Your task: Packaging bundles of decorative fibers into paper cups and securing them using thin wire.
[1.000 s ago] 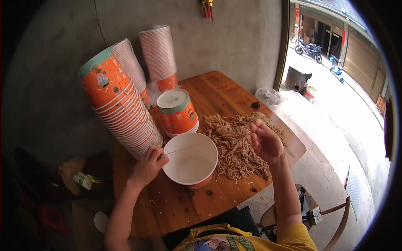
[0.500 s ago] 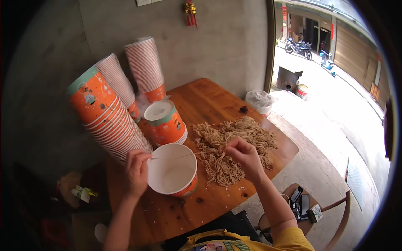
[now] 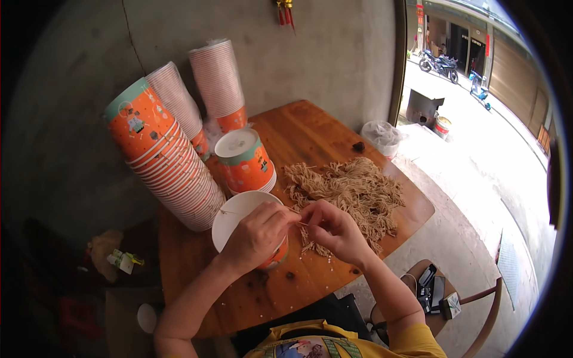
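Setting: grey concrete wall (image 3: 310, 53) behind, with a sunlit street and parked scooters off to the person's right.
Desk: small reddish-brown wooden desk (image 3: 298, 128) against the wall, scattered with pale crumbs near its front edge.
Cup stacks: tall leaning stack of orange paper cups with teal rims (image 3: 164, 155) at the left; two more stacks of pale pink-striped paper cups (image 3: 218, 80) stand behind it by the wall.
Noodles: loose heap of thin brown dried noodles (image 3: 349, 188) spread over the right half of the desk.
Lidded cup: orange paper cup with a white lid (image 3: 245, 161), upright between the stacks and the open cup.
Open cup: white-lined orange paper cup (image 3: 239, 218) just in front of the lidded one, partly hidden by the left hand.
Left hand: left hand (image 3: 256, 235) over the cup's rim, its grip pinched shut on a few thin brown strands (image 3: 295, 222).
Right hand: right hand (image 3: 334, 230), which a second ago was out over the heap, has come in beside the cup, closed on the same strands.
Change: both hands now meet at the cup's edge, so a pinch of noodles seems to be getting drawn apart or portioned there.
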The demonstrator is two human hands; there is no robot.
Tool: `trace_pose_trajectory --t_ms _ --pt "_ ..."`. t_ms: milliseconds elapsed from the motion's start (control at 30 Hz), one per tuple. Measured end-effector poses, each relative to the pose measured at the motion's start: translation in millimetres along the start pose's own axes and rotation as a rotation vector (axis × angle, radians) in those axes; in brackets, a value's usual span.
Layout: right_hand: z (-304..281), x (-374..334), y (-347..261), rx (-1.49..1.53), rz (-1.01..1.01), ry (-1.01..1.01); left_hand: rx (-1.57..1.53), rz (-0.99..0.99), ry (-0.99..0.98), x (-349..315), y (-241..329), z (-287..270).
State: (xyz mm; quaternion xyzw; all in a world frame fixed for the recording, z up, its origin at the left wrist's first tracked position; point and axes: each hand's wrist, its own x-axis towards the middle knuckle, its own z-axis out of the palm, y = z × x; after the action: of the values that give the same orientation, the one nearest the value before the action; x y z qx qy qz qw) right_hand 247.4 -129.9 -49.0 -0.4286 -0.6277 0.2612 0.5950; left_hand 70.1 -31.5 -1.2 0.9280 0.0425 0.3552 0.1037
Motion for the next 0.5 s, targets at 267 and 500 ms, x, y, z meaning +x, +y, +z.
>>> trace_pose_trajectory --t_ms 267,500 --pt "12 -1 8 0.141 0.311 0.021 0.088 -0.013 0.028 -2 2 2" --pt "18 -7 5 -0.025 0.355 0.079 0.061 -0.028 -0.019 -15 -2 6"
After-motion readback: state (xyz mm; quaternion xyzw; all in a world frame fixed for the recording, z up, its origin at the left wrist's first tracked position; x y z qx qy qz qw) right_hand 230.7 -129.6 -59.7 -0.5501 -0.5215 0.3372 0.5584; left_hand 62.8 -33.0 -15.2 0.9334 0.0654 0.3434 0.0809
